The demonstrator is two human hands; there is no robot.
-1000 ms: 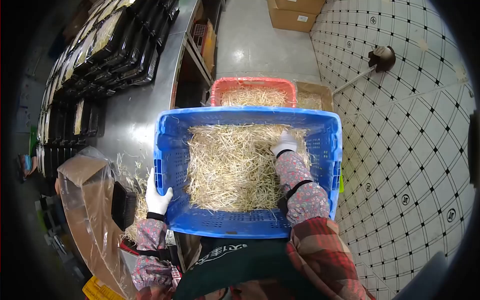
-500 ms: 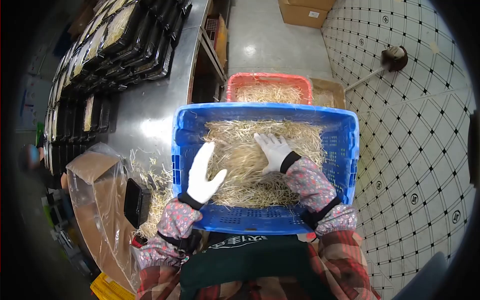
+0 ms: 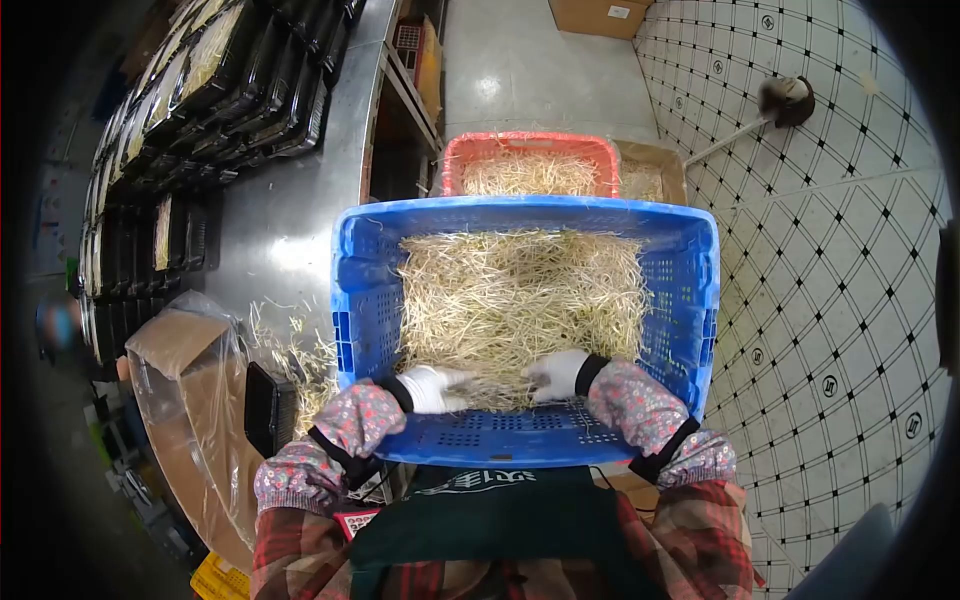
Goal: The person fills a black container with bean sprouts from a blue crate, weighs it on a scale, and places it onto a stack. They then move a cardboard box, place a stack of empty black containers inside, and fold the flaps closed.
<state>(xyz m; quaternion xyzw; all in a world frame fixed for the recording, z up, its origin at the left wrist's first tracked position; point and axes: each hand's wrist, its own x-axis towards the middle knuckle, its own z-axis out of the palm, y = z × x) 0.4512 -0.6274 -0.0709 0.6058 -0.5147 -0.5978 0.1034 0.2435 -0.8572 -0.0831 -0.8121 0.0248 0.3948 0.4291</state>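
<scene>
Pale, thin bean sprouts (image 3: 520, 300) lie in a thick layer in a blue plastic crate (image 3: 525, 207) right in front of me. At the crate's near side, my left hand (image 3: 434, 388), in a white glove, reaches into the sprouts with its fingers pointing right. Facing it, my gloved right hand (image 3: 561, 376) points left, its fingers curled into the same strip of sprouts. Some sprouts lie between the two hands, which are apart from each other. Both sets of fingertips are partly buried in the sprouts.
A red basket (image 3: 530, 178) of sprouts stands beyond the crate, beside a cardboard box (image 3: 655, 160). On the metal table (image 3: 290, 215) at left are stacked black trays (image 3: 215, 90), loose sprouts (image 3: 310, 360), a tilted black tray (image 3: 268, 408) and plastic-wrapped cardboard (image 3: 195, 400).
Both hands have drawn back toward me, from the crate's middle to its near side. The sprouts blurred between them before now lie still and spread. The view has shifted slightly.
</scene>
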